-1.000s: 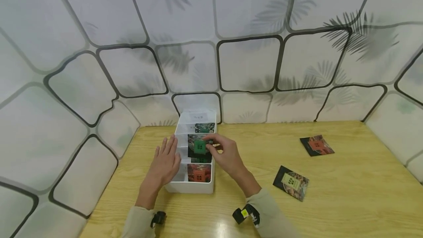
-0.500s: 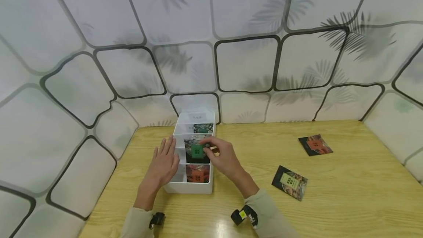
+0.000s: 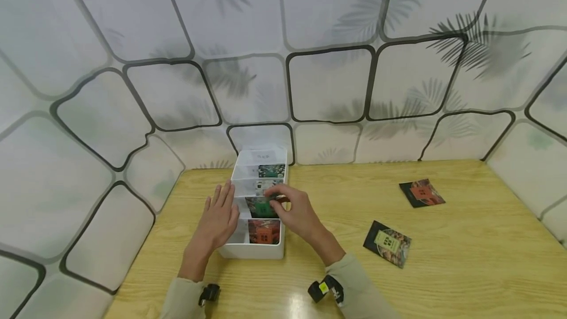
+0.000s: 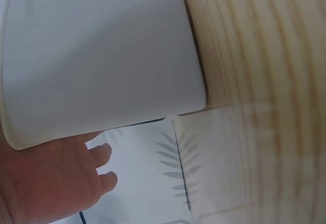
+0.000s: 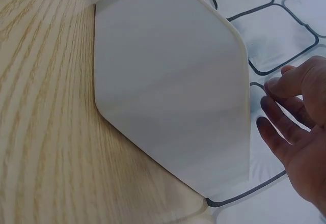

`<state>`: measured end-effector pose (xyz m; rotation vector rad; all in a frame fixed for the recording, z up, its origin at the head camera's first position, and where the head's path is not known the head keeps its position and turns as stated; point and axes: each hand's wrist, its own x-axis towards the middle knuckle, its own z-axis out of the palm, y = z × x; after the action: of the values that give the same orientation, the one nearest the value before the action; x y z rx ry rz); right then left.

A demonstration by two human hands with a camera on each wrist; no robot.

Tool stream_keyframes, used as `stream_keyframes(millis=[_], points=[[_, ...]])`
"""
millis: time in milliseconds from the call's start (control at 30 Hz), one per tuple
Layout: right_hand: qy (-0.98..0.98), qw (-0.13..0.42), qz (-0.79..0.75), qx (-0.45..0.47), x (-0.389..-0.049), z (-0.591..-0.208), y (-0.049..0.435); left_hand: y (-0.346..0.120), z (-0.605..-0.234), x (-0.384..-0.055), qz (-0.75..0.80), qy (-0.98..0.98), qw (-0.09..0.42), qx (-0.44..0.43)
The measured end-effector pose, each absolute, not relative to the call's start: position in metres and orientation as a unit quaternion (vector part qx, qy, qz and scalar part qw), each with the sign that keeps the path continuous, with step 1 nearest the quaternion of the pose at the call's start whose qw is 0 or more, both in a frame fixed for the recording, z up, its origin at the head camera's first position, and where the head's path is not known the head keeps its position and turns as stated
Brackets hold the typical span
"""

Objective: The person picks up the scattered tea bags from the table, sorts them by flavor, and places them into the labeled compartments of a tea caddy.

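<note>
A white divided box (image 3: pixel 251 251) stands on the table, its compartments running from front to back. Thumb and forefinger of my right hand (image 3: pixel 301 213) pinch the upper right of a flat, dark, green-labelled packet (image 3: pixel 257 208), which sits low in the compartment second from the front. In the right wrist view the right hand (image 5: pixel 305 127) shows above the box wall (image 5: pixel 173 81), which hides the packet. My left hand (image 3: pixel 217 220) lies with straight fingers along the box's left rim. A red-labelled packet (image 3: pixel 264 233) stands in the front compartment.
Another green packet (image 3: pixel 272 171) and a pale one (image 3: pixel 262 187) stand farther back in the box. To the right, a yellow-labelled packet (image 3: pixel 388 243) and a red-and-black packet (image 3: pixel 422 193) lie flat on the wooden table (image 3: pixel 328 186). A patterned wall covering (image 3: pixel 330 87) rises behind.
My right hand has lowered the green-labelled packet into the second compartment from the front, uncovering the pale packet behind it. The left hand stays at the box rim.
</note>
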<state>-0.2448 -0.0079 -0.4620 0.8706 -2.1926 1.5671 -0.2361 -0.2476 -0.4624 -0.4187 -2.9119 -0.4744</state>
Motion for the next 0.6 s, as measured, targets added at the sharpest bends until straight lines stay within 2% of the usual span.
stream_keyframes(millis=[167, 333, 600], points=[[-0.766, 0.173, 0.541, 0.302, -0.245, -0.460, -0.006, -0.247, -0.461, -0.235, -0.161, -0.973, 0.086, -0.141], [-0.764, 0.165, 0.546, 0.303, -0.244, -0.457, -0.004, -0.247, -0.462, -0.236, -0.171, -0.971, 0.092, -0.143], [-0.767, 0.164, 0.537, 0.311, -0.240, -0.448, 0.002, -0.249, -0.463, -0.237, -0.164, -0.974, 0.071, -0.137]])
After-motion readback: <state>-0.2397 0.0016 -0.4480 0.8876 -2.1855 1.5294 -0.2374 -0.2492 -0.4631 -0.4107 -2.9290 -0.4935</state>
